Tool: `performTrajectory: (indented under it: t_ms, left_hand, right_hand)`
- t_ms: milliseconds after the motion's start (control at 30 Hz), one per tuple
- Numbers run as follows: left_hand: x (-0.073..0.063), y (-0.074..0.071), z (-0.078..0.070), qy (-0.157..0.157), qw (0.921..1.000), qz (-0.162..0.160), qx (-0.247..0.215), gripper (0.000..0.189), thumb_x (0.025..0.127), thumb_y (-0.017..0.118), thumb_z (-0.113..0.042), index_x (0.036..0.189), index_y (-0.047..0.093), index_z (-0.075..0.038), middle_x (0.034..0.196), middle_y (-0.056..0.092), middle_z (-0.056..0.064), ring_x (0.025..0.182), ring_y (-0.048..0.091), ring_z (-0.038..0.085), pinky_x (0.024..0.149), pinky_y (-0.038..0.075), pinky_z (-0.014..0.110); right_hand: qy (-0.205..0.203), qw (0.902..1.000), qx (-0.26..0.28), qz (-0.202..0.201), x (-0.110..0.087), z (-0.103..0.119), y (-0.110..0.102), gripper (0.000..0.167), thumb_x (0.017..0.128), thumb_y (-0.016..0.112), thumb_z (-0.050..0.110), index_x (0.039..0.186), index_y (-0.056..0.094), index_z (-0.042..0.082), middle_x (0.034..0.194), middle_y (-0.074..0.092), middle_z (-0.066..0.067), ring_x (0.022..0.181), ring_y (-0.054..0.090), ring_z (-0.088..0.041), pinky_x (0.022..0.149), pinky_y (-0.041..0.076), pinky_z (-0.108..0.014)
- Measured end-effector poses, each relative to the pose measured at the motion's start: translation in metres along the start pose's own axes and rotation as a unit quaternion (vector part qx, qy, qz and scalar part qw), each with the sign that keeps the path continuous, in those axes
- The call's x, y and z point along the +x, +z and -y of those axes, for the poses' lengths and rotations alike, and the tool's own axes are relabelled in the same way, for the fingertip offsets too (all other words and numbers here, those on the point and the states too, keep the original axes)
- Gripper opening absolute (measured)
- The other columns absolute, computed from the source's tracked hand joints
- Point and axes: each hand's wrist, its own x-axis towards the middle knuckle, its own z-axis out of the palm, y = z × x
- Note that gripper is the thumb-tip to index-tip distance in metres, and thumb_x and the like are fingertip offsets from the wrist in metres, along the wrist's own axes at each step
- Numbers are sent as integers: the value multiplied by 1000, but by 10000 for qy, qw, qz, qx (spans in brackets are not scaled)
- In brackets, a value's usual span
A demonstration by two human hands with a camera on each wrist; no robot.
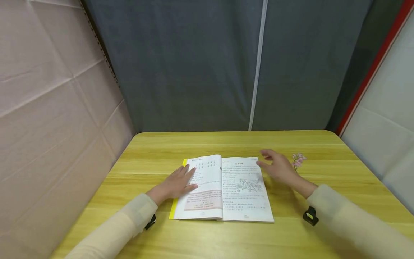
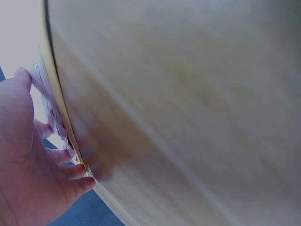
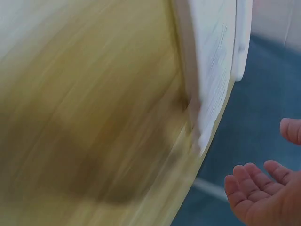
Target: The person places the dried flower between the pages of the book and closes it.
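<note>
An open book (image 1: 245,201) with printed text lies on the wooden table, a yellow strip showing along its left edge. On the left page rests my left hand (image 1: 177,182), fingers and thumb spread over the paper. The left wrist view shows that hand (image 2: 35,155) at the book's edge, its fingertips along the pages. My right hand (image 1: 279,168) is raised by the upper right corner of the book, thumb and fingers apart with nothing between them. In the right wrist view, that hand's fingers (image 3: 254,184) are loosely bent, apart from the pages (image 3: 214,70).
A small pink flower sprig (image 1: 298,160) lies on the table just right of my right hand. Behind the wooden table (image 1: 194,142) hangs a dark grey curtain (image 1: 181,72). Pale cloth walls stand at left and right. Each wrist wears a black strap device (image 1: 311,216).
</note>
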Motion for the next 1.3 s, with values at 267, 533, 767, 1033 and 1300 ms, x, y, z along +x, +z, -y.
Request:
performTrajectory:
  t_ms: [267,533,767,1033,1300]
  left_hand:
    - [2,3,3,38,10000,-70,32,79,99,37,-59,156,18,-8,159,12,22,144,14,41,114,18,49]
    - [1,6,5,138,9998,-124,45,79,99,34,-60,156,18,-9,158,11,23,144,14,41,114,18,49]
    - [0,4,3,121,9998,-97,78,78,99,34,-60,156,17,-8,158,11,23,144,13,41,114,18,48]
    - [0,3,2,112,9998,-98,116,78,100,35,-58,156,17,-8,158,11,23,144,14,41,114,18,48]
    - [-1,3,2,194,9997,-105,116,77,100,36,-56,156,17,-6,158,12,24,143,14,42,114,18,48]
  right_hand:
    - [954,9938,-90,-567,-10,-53,-37,60,100,54,36,134,45,-12,123,53,-33,110,53,-47,84,48,-54]
    - [1513,9865,-368,-510,-15,-91,-47,58,99,55,33,128,48,-16,119,54,-34,105,54,-46,82,46,-54]
    - [1618,9818,-751,-647,-17,-101,-45,48,95,60,31,112,58,-14,104,62,-29,95,58,-45,79,47,-54]
    - [1411,9818,-953,-847,-15,-111,-40,42,94,62,29,103,63,-13,98,65,-28,87,61,-44,74,47,-52]
    - [1288,9813,-1151,-844,-12,-114,-38,38,94,63,25,104,66,-12,97,67,-27,85,62,-43,71,48,-52]
